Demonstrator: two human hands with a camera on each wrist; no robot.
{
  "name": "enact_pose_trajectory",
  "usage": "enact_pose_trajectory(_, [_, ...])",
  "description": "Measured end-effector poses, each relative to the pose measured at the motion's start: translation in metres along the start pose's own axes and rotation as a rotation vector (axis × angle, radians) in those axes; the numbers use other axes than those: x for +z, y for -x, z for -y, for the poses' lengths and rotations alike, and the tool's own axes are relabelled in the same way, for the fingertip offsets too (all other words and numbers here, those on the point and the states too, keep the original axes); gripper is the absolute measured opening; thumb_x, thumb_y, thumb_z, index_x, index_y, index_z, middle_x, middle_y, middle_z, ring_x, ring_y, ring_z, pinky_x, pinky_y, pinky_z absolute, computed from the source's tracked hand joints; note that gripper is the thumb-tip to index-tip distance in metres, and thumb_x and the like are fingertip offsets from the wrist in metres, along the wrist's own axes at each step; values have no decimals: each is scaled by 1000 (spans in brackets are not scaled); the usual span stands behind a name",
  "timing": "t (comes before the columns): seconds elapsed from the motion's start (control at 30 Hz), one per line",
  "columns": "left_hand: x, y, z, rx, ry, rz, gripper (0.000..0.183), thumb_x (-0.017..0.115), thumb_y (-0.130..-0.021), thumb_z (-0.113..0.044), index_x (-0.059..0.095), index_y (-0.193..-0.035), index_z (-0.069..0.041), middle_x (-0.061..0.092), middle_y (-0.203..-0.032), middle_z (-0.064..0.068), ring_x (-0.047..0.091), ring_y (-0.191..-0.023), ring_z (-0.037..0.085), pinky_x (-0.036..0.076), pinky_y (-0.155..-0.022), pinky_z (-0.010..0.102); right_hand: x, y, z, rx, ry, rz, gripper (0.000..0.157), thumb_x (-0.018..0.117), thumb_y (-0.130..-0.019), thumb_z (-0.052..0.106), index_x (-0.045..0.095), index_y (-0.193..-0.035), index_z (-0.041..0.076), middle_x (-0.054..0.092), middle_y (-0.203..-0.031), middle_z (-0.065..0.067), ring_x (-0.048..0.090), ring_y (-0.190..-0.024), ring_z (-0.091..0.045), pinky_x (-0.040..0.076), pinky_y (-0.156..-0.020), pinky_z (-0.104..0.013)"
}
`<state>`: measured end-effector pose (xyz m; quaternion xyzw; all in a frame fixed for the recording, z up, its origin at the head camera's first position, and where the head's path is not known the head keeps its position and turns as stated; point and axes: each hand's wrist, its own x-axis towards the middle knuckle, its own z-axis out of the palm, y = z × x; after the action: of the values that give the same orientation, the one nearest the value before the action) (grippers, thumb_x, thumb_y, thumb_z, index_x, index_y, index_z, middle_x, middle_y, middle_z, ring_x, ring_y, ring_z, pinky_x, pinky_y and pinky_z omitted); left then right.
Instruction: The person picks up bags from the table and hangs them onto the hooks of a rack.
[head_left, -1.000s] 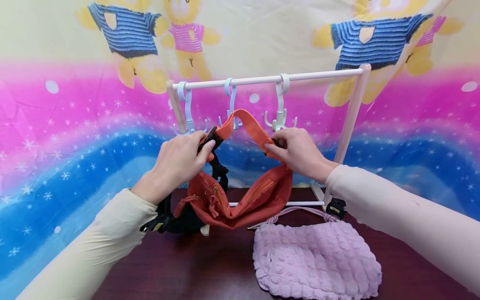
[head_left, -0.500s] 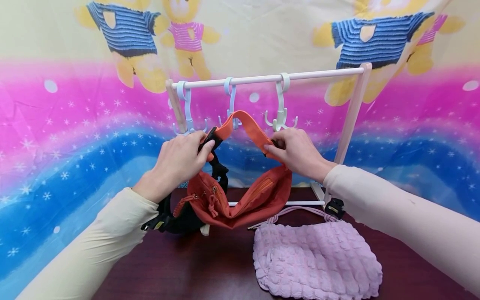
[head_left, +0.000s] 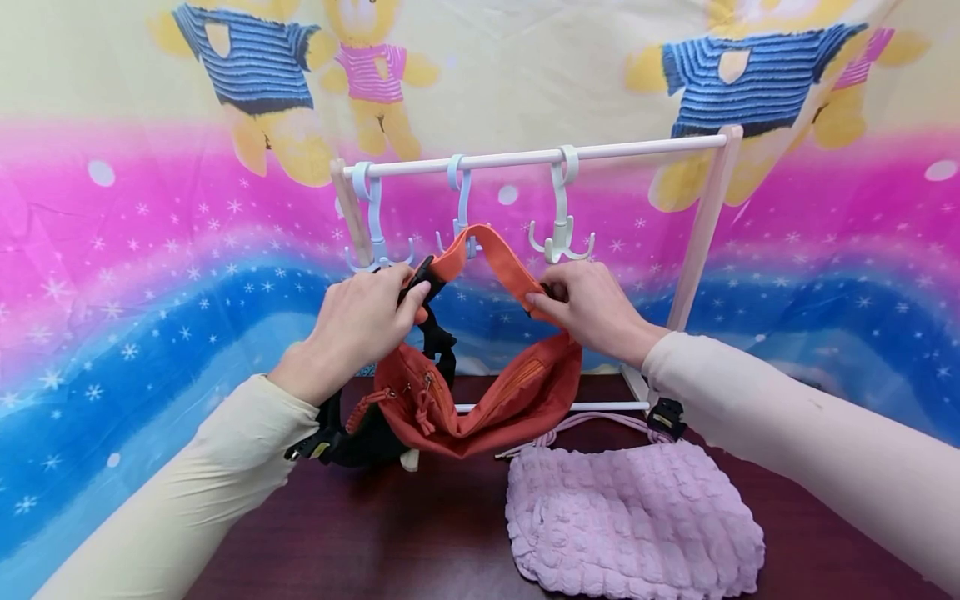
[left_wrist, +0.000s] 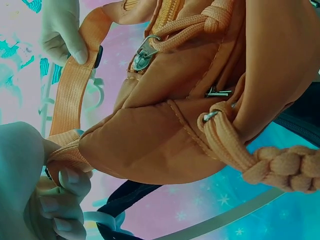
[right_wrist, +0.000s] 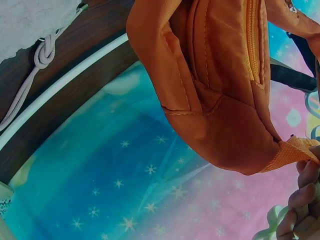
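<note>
A printed backdrop (head_left: 187,208) of bears and snowflakes spreads behind the rack (head_left: 517,158), which stands on a dark red-brown table (head_left: 360,533). My pale sleeves (head_left: 795,417) reach toward the rack from both sides. In front of the rack's right half, a puckered pink bag (head_left: 633,517) lies on the table with its cord handle toward the lower bar.

In front of the rack's left and middle part, I hold up an orange bag (head_left: 472,437), its body sagging into a V above the table. A black bag (head_left: 371,442), mostly hidden behind my arm, is at the rack's left end.

My left grip (head_left: 360,312) and right grip (head_left: 596,304) are clamped on the orange strap (head_left: 498,254), thumbs and curled fingers pinching it; between them it arches before the rack's middle hook (head_left: 464,196). I cannot tell whether they touch. A left hook (head_left: 376,217) and right hook (head_left: 560,208) flank it on the rack's top bar. A black buckle (head_left: 422,271) shows beside my left thumb, before the rack's left hook.
</note>
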<state>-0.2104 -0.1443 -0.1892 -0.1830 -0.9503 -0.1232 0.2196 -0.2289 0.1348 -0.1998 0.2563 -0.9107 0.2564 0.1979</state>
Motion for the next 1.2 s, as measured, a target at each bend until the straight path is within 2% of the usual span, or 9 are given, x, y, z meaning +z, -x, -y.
enact_pose_trajectory(0.27, [2, 0, 0, 4, 3, -2, 29, 49, -106, -41, 61, -100, -15, 70, -78, -5, 58, -63, 18, 45, -57, 36, 2, 2, 0, 14, -2, 8, 13, 70, -97, 22, 77, -93, 11, 61, -66, -4, 49, -61, -19, 37, -58, -33])
enact_pose_trajectory(0.73, [8, 2, 1, -19, -8, 27, 28, 50, -106, -41, 59, -95, -16, 68, -74, -6, 59, -60, 18, 45, -56, 36, 10, 4, 1, 35, -12, 36, 13, 71, -96, 23, 76, -95, 11, 67, -72, -4, 55, -63, -18, 44, -59, -33])
enact_pose_trajectory(1.2, [12, 2, 2, -19, -6, 20, 28, 50, -106, -41, 59, -96, -17, 68, -74, -6, 60, -59, 17, 44, -55, 36, 16, 4, 1, 31, -33, 46, 13, 71, -96, 22, 75, -96, 10, 70, -75, -4, 58, -62, -16, 46, -59, -32])
